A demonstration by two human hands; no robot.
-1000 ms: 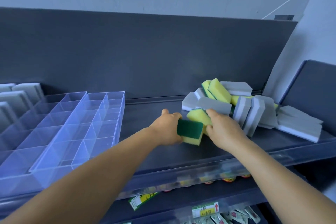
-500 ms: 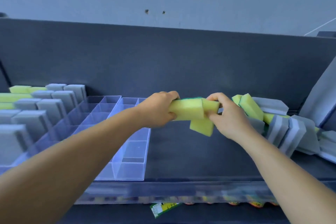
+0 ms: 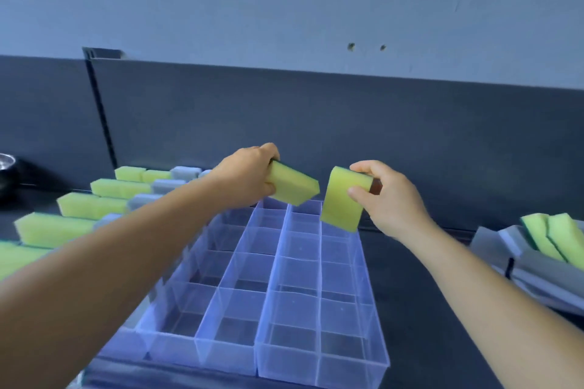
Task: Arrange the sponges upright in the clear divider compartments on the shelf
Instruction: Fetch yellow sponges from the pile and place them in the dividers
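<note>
Lifted clear of the loose pile [image 3: 537,249] on the right a second ago, now carried over the clear divider [image 3: 284,287] — two yellow sponges, one per hand. Pressed together half a second back; now parted, a gap between them. Left hand [image 3: 249,180] curled round the left sponge [image 3: 292,188], tilted, its free end pointing right and slightly down over the far row. Right hand [image 3: 388,199] pinching the right sponge [image 3: 346,199] by its top end between thumb and fingers, so that it hangs nearly upright above the far right compartments, not yet inside one. Near compartments in view all vacant; filled rows of yellow and grey sponges [image 3: 94,205] standing further left on the shelf [image 3: 420,309].

Meaning for the task — pickup done, placement about to start. Probably the right sponge goes down first, already close to vertical; the left one needs turning on end before it will drop between the walls.
</note>
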